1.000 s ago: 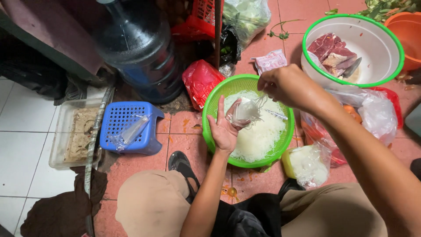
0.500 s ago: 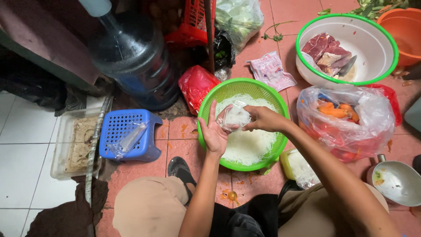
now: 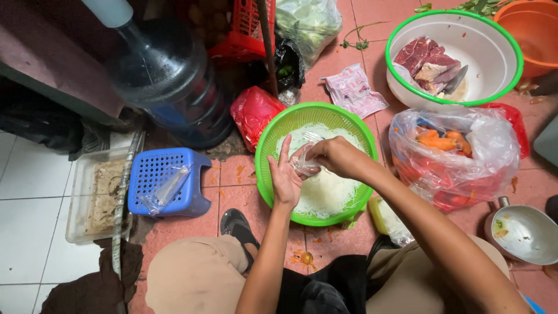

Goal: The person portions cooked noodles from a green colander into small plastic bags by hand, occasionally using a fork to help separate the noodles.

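crinkly clear plastic bag (image 3: 302, 158) pinched by closed right hand (image 3: 337, 158), flat-open left hand (image 3: 285, 180) beneath, over noodle-filled round green colander (image 3: 273, 139).

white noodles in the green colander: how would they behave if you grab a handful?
The white noodles lie as a loose tangle of thin strands in the green colander, so they would probably be floppy and drape. Thin strands may snap or slip through fingers. They look light; the right hand pinches a clump easily.
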